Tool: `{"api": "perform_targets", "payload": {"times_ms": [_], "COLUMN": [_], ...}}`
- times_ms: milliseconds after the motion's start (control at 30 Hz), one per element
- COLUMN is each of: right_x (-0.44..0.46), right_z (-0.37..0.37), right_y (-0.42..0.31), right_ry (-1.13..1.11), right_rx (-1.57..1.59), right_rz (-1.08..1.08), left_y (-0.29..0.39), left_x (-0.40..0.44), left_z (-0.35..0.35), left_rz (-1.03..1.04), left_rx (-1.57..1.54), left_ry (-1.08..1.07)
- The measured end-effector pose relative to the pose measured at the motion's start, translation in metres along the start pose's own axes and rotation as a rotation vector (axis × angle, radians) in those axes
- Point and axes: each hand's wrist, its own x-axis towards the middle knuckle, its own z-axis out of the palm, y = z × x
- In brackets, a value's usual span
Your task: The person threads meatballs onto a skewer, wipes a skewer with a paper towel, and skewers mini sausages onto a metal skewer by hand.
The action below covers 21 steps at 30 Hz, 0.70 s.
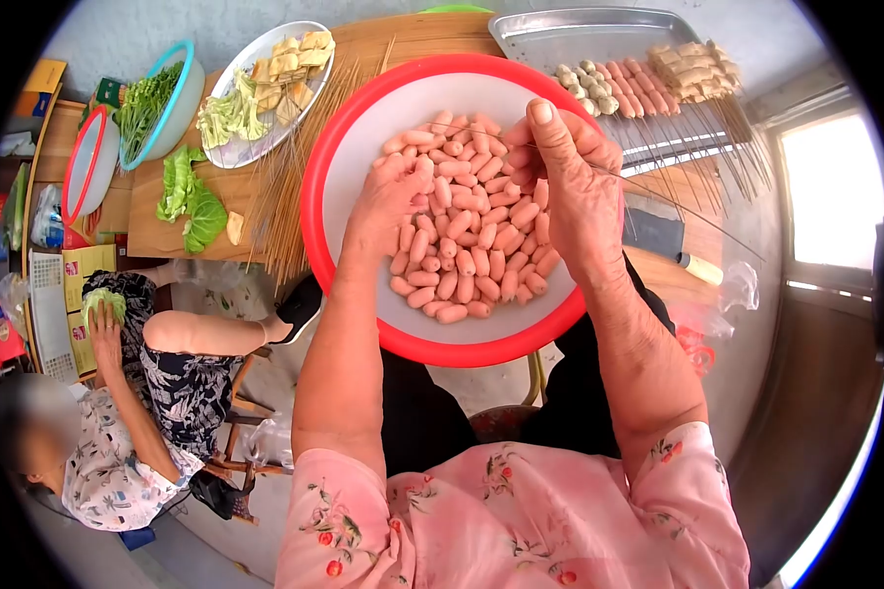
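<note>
A white basin with a red rim (316, 211) holds many small pink sausages (476, 231). Over its left part is my left hand (393, 196), its fingers bent together among the sausages; what they hold, if anything, is hidden. My right hand (568, 162) is raised over the basin's right side, thumb up, pinching a thin wooden skewer (692, 211). The skewer slants from above the basin down to the right, past the rim. Many loose skewers (290, 196) lie on the table just left of the basin.
A metal tray (521, 34) at the back right bears filled skewers (638, 86). A knife (699, 268) lies right of the basin. At the left are a plate of food (228, 147), green leaves (192, 201), a blue-rimmed basin (182, 108) and a seated person (128, 442) holding a leafy vegetable.
</note>
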Motion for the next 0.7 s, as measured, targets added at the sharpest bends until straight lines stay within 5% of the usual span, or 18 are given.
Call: {"api": "perform_targets", "payload": {"times_ms": [367,700], "right_x": [0.002,-0.009], "right_z": [0.012,0.02], "right_y": [0.015,0.029], "right_ry": [-0.098,-0.256], "right_rx": [-0.135,-0.241], "right_rz": [-0.134,-0.304], "left_y": [0.024,0.028], "left_x": [-0.002,-0.004], "left_z": [-0.009,-0.005], "left_rz": [0.019,0.082], "left_rx": [-0.85,-0.991], "left_ry": [0.022,0.059]}}
